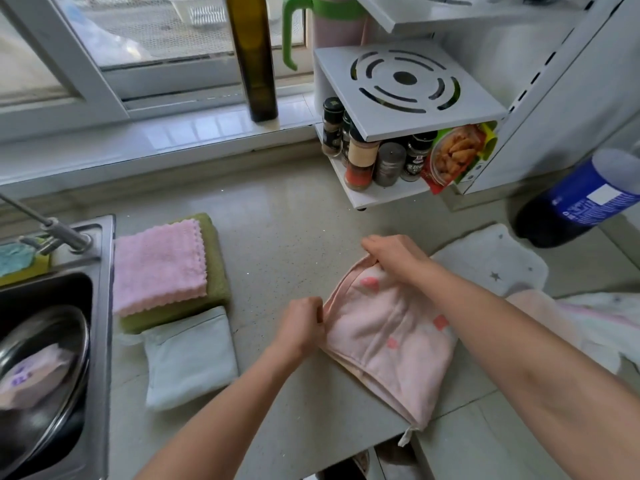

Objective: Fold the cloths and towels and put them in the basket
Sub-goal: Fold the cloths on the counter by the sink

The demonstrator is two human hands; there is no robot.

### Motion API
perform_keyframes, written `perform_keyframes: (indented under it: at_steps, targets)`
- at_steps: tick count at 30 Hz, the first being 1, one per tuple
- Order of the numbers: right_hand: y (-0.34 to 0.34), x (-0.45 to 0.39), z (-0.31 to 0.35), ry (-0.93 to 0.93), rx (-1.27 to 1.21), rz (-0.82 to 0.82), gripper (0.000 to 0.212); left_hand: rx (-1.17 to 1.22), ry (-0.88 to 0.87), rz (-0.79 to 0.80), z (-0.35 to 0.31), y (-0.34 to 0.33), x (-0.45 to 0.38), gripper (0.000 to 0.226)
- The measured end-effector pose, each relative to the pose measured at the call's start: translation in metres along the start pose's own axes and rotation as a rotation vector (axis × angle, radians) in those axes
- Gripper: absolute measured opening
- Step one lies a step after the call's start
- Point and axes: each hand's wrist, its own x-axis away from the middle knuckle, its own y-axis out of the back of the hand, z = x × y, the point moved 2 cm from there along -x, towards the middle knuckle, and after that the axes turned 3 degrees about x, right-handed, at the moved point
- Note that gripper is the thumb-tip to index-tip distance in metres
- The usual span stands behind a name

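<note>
Lying diagonally, pink towel runs from far-left edge to near-right corner.

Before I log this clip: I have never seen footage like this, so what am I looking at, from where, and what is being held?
This is one wide-angle camera worn on a person's head, looking down at their bare hands over a kitchen counter. No robot is involved. The left hand and right hand each pinch an edge of a pale pink towel, partly folded. To the left lie a pink cloth stacked on a green cloth, and a white cloth beside the sink. Behind stand a spice rack and a dark bottle. No basket is visible.
</note>
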Motion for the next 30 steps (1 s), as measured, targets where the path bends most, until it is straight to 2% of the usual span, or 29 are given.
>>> perform_keyframes:
  at_steps: [2, 4, 6, 7, 9, 13, 18, 21, 24, 26, 28, 29, 30]
  targets:
    - [0.005, 0.01, -0.002, -0.028, -0.004, -0.014, 0.016, 0.05, -0.015, -0.018, -0.001, 0.01, 0.001, 0.018]
    - [0.011, 0.02, -0.006, -0.037, -0.004, -0.086, 0.021, 0.036, -0.047, -0.057, -0.005, 0.022, 0.002, 0.02]
    - [0.022, 0.034, -0.011, -0.078, -0.103, -0.08, 0.016, -0.012, -0.083, -0.107, -0.011, 0.039, 0.003, 0.022]
    - [0.03, 0.04, -0.013, -0.126, -0.184, -0.084, 0.022, -0.034, -0.095, -0.133, -0.015, 0.049, 0.002, 0.023]
    - [0.051, 0.057, -0.017, -0.18, -0.3, -0.185, 0.026, -0.055, -0.113, -0.175, -0.022, 0.071, 0.0, 0.027]
    - [0.085, 0.092, -0.026, -0.28, -0.427, -0.375, 0.018, -0.065, -0.241, -0.283, -0.05, 0.117, -0.003, 0.039]
    - [0.123, 0.128, -0.033, -0.354, -0.61, -0.38, 0.014, -0.157, -0.371, -0.371, -0.087, 0.155, 0.005, 0.036]
    - [0.141, 0.149, -0.031, -0.359, -0.712, -0.374, 0.01, -0.229, -0.397, -0.387, -0.098, 0.169, 0.006, 0.024]
    - [0.153, 0.161, -0.024, -0.344, -0.592, -0.343, 0.009, -0.229, -0.452, -0.348, -0.107, 0.175, 0.01, 0.024]
    - [0.161, 0.166, -0.021, -0.37, -0.424, -0.435, 0.01, -0.248, -0.523, -0.388, -0.117, 0.179, 0.016, 0.011]
    - [0.17, 0.17, -0.023, -0.416, -0.384, -0.625, 0.014, -0.214, -0.595, -0.541, -0.127, 0.185, 0.023, 0.014]
    - [0.172, 0.171, -0.024, -0.423, -0.394, -0.662, 0.015, -0.206, -0.592, -0.58, -0.13, 0.187, 0.024, 0.017]
    - [0.173, 0.172, -0.022, -0.409, -0.394, -0.59, 0.016, -0.261, -0.561, -0.533, -0.132, 0.186, 0.025, 0.018]
